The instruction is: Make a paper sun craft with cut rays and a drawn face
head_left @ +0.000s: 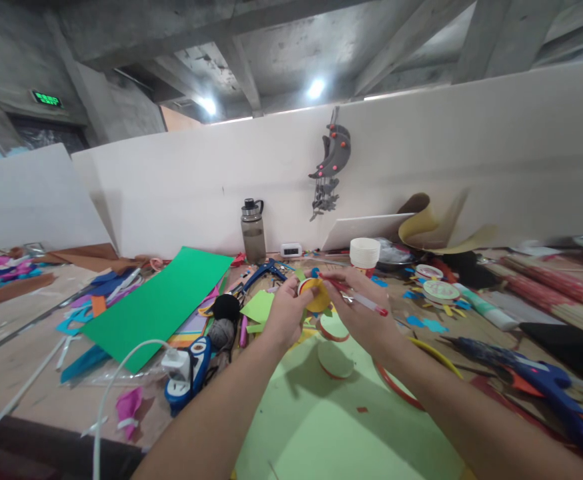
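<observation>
My left hand (287, 312) is closed around a small yellow round piece (317, 300), thumb on its face. In my right hand (360, 308) is a pen with a clear barrel and red ends (369, 305), its barrel slanting across the fingers. The right fingertips meet the top edge of the yellow piece, near a small blue bit (315, 273). Below both hands, two pale green discs with red rims (336, 361) lie on a large light green sheet (341, 433). Where the pen's tip touches cannot be made out.
A green sheet (164, 303) and a blue power strip (188, 377) with a white cable lie left. Behind stand a water bottle (254, 233) and stacked paper cups (364, 252). A blue glue gun (536, 373) lies right. A grey moon ornament (337, 150) hangs on the white partition.
</observation>
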Motion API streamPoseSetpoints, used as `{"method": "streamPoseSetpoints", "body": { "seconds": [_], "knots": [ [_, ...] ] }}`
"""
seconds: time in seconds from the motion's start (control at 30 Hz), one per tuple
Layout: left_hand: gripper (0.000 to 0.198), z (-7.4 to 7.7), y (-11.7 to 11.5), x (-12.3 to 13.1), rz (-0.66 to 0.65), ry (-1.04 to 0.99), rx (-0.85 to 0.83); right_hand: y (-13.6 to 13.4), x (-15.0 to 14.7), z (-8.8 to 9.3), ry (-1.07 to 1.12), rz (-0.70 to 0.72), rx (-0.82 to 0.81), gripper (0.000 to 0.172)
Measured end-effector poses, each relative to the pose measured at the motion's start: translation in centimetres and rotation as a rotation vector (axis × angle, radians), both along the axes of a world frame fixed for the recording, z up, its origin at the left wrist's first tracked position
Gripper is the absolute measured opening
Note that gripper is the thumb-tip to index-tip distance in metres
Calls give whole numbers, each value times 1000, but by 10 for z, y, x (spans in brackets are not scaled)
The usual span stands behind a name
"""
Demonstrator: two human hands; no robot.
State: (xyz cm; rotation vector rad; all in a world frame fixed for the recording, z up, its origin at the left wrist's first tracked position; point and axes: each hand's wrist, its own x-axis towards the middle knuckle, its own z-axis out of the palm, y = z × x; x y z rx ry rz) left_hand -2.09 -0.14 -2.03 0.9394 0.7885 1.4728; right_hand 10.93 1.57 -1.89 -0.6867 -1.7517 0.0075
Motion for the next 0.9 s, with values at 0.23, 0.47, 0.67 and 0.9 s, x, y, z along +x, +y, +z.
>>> {"method": "streamPoseSetpoints", "body": {
  "seconds": [0.23,0.47,0.67,0.9],
  "knots": [
    [35,-3,2,-1,-6,12,19,0,0,-1,-9,-14,2,11],
    [33,-3,2,-1,-1,38,17,0,0,-1,-7,-12,-29,11],
    [35,-4,2,-1,-12,20,28,-1,1,0,-25,-29,-18,11],
    [33,-2,1,-2,-2,39,19,0,0,-1,-11,-31,-12,11]
  ]
}}
